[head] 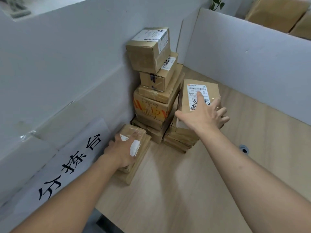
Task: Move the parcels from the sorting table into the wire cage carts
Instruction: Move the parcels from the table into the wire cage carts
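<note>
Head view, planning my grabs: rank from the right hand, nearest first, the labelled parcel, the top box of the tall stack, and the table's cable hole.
1. labelled parcel, under the right hand.
2. cable hole, to its right on the table.
3. top box, up by the wall.

The parcels (152,105) are brown cardboard with white labels (198,96) printed in black; one box (149,106) shows orange-red marks, perhaps stripes. The worktop (193,182) is pale wood-grain. The grey-white partition (58,73) carries a white sign (67,165) with black characters.
</note>
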The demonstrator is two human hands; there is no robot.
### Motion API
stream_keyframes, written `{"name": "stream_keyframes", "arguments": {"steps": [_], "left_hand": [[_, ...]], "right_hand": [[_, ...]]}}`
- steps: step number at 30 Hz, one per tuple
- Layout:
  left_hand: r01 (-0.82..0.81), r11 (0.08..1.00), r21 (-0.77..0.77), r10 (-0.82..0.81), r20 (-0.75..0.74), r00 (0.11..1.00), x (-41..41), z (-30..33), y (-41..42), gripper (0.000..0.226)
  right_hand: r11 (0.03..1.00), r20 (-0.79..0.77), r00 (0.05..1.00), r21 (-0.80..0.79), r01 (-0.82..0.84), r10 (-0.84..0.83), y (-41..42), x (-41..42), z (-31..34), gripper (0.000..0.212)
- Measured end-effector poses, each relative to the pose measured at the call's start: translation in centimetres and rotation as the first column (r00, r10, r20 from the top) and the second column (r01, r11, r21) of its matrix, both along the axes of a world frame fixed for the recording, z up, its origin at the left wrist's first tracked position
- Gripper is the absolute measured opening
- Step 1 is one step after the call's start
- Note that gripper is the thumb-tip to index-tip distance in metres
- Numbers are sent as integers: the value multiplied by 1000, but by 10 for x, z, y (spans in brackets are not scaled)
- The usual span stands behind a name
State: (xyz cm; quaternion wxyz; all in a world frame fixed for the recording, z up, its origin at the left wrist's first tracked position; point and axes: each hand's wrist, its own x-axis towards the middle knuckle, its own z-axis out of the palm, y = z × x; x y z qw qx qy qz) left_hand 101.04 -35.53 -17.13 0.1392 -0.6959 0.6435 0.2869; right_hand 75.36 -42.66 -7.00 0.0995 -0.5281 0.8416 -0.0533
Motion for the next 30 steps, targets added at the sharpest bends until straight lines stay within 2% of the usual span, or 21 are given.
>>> {"name": "stream_keyframes", "arguments": {"steps": [4, 8, 22, 30], "left_hand": [[-30, 999, -21, 29, -12, 999, -6, 2, 5, 106], [-17, 997, -82, 16, -7, 1000, -13, 6, 11, 103], [-61, 955, -290, 46, -60, 997, -35, 58, 40, 95], [-125, 911, -394, 133, -9, 991, -71, 84, 97, 86]], "right_hand": [[999, 38, 999, 38, -17, 15, 14, -4, -5, 115], [999, 70, 997, -19, 35, -34, 12, -4, -3, 107], [994, -19, 999, -108, -27, 25, 78, -12, 16, 107], [976, -2, 986, -144, -165, 167, 139, -40, 20, 105]]}}
